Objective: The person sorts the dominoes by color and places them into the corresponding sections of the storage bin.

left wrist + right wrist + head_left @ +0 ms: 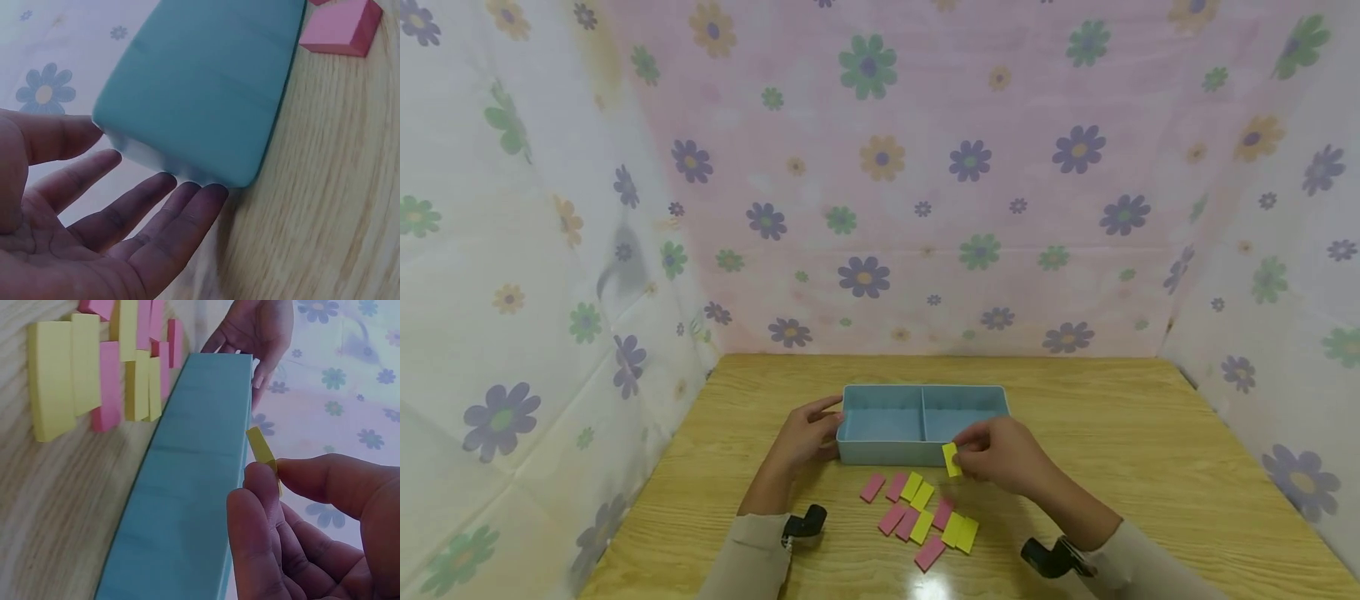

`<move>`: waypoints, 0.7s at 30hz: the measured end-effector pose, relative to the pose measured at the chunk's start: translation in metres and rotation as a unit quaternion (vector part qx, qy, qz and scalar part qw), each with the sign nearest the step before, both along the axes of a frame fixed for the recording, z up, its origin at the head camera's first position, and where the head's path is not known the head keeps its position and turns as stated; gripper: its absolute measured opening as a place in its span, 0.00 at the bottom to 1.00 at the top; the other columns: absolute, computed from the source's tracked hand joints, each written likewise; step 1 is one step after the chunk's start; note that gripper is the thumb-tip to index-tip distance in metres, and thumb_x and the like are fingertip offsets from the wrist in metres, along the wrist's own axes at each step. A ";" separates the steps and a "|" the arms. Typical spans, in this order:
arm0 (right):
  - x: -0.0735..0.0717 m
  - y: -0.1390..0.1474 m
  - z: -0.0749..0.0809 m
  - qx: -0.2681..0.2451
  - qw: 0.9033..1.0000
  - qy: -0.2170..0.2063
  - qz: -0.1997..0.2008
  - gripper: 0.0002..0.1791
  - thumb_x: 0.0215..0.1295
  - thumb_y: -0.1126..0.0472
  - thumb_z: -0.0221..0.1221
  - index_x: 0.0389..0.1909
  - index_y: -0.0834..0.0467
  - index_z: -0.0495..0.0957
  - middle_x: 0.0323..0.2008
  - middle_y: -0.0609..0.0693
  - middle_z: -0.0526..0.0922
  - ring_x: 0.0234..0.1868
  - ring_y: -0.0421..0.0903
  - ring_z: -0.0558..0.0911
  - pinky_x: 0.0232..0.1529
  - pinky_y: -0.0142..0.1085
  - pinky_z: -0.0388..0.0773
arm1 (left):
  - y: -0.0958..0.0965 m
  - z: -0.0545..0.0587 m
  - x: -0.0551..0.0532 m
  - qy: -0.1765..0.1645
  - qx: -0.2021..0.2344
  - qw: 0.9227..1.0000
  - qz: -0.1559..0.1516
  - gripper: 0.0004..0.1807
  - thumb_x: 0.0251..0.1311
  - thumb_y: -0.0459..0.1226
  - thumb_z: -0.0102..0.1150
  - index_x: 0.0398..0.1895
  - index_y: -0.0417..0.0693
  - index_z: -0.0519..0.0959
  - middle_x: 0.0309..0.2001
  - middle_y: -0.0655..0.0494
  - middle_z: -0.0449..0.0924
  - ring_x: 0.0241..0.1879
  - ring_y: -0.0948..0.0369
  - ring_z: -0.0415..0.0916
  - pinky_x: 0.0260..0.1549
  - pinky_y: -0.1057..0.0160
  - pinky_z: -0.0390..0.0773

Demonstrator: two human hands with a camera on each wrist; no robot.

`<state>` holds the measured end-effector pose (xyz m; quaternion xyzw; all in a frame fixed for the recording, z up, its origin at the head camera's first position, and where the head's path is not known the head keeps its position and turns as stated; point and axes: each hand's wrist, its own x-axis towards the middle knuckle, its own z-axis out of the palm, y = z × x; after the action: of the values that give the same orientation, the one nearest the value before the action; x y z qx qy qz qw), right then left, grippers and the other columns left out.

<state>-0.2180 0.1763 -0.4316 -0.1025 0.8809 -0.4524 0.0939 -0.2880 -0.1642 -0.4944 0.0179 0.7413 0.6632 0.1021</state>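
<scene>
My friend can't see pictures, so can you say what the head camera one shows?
A person's right hand pinches a yellow block near a light-blue, two-compartment box, while the left hand touches the box's left end. More yellow blocks and pink blocks lie in front on a wooden table, before a flowered backdrop.

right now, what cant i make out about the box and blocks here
Head: the front right corner of the blue box, hidden by the right hand.
Right wrist: the box's inside, hidden by its front wall; part of the held yellow block, covered by the fingers.
Left wrist: a second pink block, mostly cut off by the top edge.
</scene>
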 end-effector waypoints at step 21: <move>-0.032 -0.024 0.015 -0.021 1.000 -0.009 -0.007 0.14 0.67 0.58 0.68 0.49 0.60 0.87 0.30 0.49 0.89 0.34 0.53 0.89 0.37 0.45 0.88 | 0.000 0.005 0.003 -0.007 0.001 1.000 0.008 0.27 0.74 0.37 0.59 0.74 0.54 0.73 0.69 0.37 0.75 0.60 0.42 0.81 0.47 0.41 0.86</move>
<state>-0.2498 0.1520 -0.4171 -0.0937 0.8712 -0.4722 0.0965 -0.2848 -0.1639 -0.4898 0.0074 0.7399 0.6649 0.1016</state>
